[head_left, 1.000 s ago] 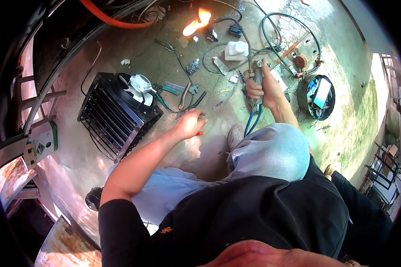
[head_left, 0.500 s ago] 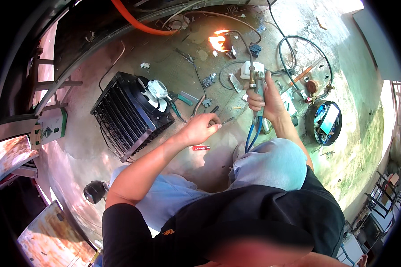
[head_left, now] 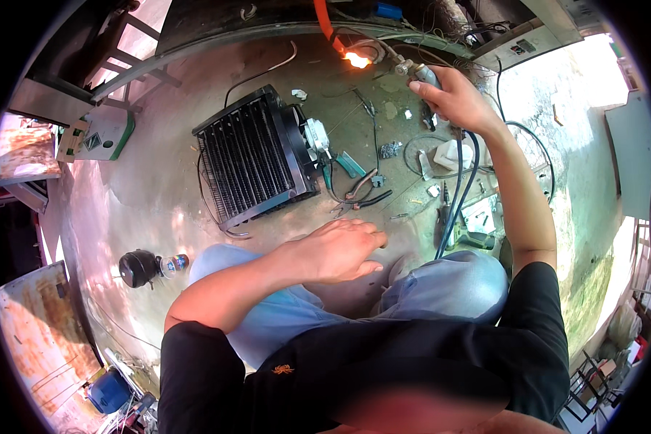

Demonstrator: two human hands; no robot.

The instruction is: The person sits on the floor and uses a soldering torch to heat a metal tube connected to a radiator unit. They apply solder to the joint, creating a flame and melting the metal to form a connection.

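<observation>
Pliers (head_left: 372,200) and a radiator (head_left: 249,155) sit beyond empty, loosely curled left fingers (head_left: 358,230); right fingers (head_left: 428,91) clench a torch (head_left: 405,67).

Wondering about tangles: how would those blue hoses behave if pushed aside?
The blue hoses probably bend easily, since they curve below the right hand holding the torch. They look smooth, so might slide readily. Running close together, they'd likely move as a pair.

The place looked like a repair workshop — its stained grey concrete floor (head_left: 159,184) bore a black, rectangular finned metal coil unit (head_left: 246,155) near brown-and-black-handled metal pliers (head_left: 362,186). A grey-handled metal gas torch (head_left: 426,74) burned with a bright orange flame (head_left: 356,60); a rust-stained, pale sheet-metal panel (head_left: 45,336) showed at the left.
</observation>
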